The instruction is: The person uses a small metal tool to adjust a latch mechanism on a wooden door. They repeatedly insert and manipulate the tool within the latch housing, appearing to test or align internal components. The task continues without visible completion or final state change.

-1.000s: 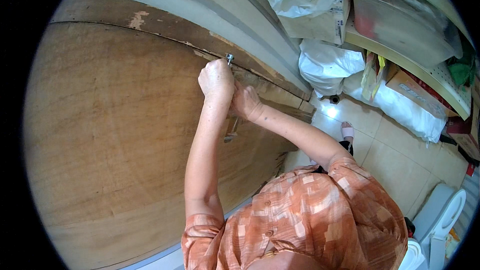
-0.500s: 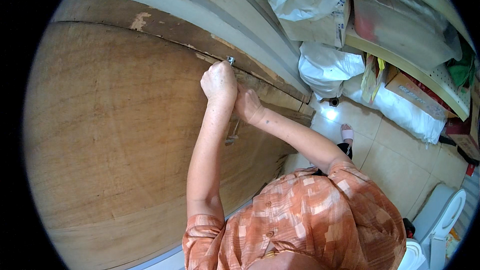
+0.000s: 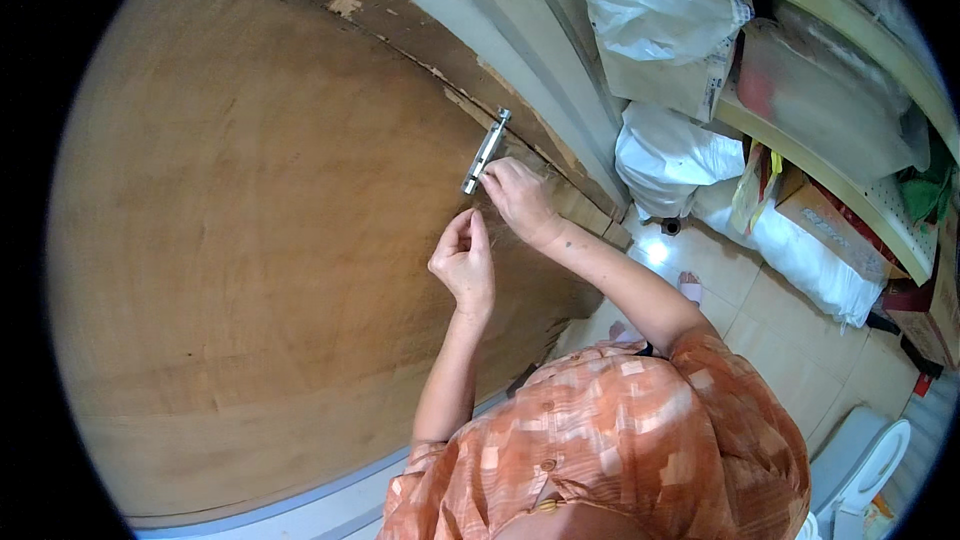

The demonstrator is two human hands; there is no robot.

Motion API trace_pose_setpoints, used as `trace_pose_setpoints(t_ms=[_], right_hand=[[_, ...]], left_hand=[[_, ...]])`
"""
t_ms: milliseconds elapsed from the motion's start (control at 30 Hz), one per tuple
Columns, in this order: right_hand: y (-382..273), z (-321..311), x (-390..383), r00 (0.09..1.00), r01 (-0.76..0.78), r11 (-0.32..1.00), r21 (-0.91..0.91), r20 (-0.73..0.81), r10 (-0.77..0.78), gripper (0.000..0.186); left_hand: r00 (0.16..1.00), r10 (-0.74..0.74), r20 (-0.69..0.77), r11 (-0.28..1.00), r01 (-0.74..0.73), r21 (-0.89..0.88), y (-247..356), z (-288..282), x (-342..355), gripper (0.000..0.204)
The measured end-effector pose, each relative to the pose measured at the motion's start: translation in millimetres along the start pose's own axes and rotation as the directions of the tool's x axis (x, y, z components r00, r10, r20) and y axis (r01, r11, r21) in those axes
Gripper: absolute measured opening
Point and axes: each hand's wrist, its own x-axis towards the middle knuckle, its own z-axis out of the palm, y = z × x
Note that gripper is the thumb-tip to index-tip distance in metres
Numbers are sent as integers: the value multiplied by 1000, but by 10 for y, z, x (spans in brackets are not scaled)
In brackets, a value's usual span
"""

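Note:
A silvery metal barrel bolt [image 3: 487, 150] lies slantwise on the brown wooden door [image 3: 260, 210], close to the door's edge. My right hand [image 3: 520, 202] reaches in from the right, its thumb and fingers closed at the lower side of the bolt. Just below, my left hand [image 3: 463, 265] has thumb and forefinger pinched together, apart from the bolt. Whatever sits between those fingertips, if anything, is too small to make out.
Beyond the door's edge runs a worn wooden frame [image 3: 420, 45] with chipped patches. On the right, a shelf [image 3: 830, 165] carries bags and a plastic bin. White sacks [image 3: 665, 160] and cardboard boxes stand under it. A pale toilet [image 3: 855, 465] is at the lower right.
My left hand has come down off the bolt, from a fist to a pinch. My right hand has shifted up beside the bolt, which now shows. The view has turned slightly.

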Motion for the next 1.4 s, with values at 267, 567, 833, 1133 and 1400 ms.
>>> trace_pose_setpoints(t_ms=[267, 567, 833, 1133, 1400], right_hand=[[-41, -70, 27, 1000, -13, 1000, 10, 3, 13, 14], [-73, -109, 64, 1000, 10, 1000, 2, 22, -10, 13], [-28, -88, 51, 998, 54, 998, -18, 17, -53, 12], [-38, -82, 62, 997, 74, 996, -44, 30, -73, 11], [-41, -88, 57, 990, 130, 989, -71, 57, -126, 9]], left_hand=[[974, -227, -8, 958, 221, -182, 106, 78, 35, 21], [987, -160, 1, 961, 156, -227, 53, 154, 94, 20], [991, -125, -47, 972, 113, -204, -8, 190, 98, 18], [996, -67, -57, 988, 58, -143, -11, 205, 119, 14], [991, 30, -133, 996, -41, -78, -7, 253, 120, 12]])
